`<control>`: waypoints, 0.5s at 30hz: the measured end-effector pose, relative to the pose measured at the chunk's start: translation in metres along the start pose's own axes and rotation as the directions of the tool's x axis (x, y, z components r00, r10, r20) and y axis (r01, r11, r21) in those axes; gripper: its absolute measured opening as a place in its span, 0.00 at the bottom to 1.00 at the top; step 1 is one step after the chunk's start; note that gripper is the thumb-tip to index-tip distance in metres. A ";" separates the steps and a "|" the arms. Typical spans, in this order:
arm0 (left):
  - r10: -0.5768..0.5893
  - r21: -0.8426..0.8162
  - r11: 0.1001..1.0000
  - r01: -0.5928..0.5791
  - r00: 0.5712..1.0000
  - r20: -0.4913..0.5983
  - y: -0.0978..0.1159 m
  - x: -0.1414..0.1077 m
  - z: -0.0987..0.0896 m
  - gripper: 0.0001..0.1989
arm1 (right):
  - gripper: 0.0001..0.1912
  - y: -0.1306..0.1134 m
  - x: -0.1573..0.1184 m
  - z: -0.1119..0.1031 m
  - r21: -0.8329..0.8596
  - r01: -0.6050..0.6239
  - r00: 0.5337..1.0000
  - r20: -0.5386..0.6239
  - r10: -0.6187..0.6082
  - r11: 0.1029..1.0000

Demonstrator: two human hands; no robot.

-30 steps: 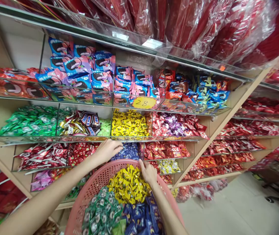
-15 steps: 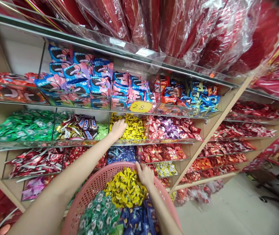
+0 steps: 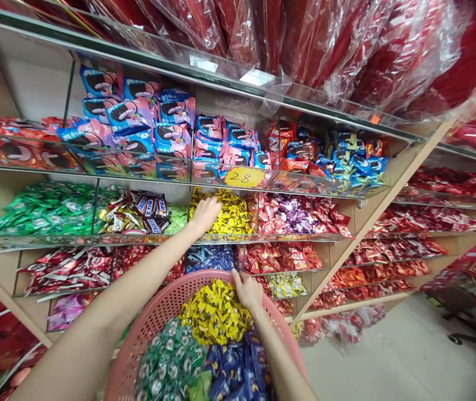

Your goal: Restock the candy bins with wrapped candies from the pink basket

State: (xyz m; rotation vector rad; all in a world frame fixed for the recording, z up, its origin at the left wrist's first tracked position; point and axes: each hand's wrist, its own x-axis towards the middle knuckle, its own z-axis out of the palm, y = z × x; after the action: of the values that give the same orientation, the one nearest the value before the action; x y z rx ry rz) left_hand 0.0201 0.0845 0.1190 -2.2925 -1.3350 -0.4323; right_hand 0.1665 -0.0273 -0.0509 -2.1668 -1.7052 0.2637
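Note:
My left hand [image 3: 207,214] reaches into a shelf compartment of yellow-wrapped candies [image 3: 233,217]. Its fingers are curled down among the candies, with the tips hidden. My right hand [image 3: 248,292] grips the far rim of a pink perforated plastic basket [image 3: 160,298], thumb side toward the shelf. Inside the basket lie yellow-wrapped candies [image 3: 215,312] at the far side, green-wrapped candies [image 3: 171,356] at the near left and dark blue packets [image 3: 238,367] at the near right. A light green packet [image 3: 200,385] rests between the green and blue ones.
Clear dividers split the shelves. Green candies [image 3: 54,209] and Snickers bars [image 3: 152,209] are left of my left hand; red and purple candies [image 3: 288,214] are right. Blue-and-pink cookie packs [image 3: 133,120] sit above, behind a yellow "28" tag [image 3: 244,177]. A glass shelf edge [image 3: 158,239] runs below my left wrist.
The view has shifted slightly. My left hand stays among the yellow candies and my right hand remains on the basket rim. The basket's contents look the same.

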 end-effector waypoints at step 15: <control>0.046 -0.784 0.614 -0.092 0.996 -0.081 0.001 -0.090 -0.040 0.09 | 0.33 0.004 0.005 0.005 -0.001 0.008 1.000 0.013 -0.008 1.000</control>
State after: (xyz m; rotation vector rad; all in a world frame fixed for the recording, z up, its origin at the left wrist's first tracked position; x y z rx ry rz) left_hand -0.0241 -0.0031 0.1095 -2.9761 -1.1363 -1.2669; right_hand 0.1692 -0.0221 -0.0564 -2.1632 -1.7217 0.2751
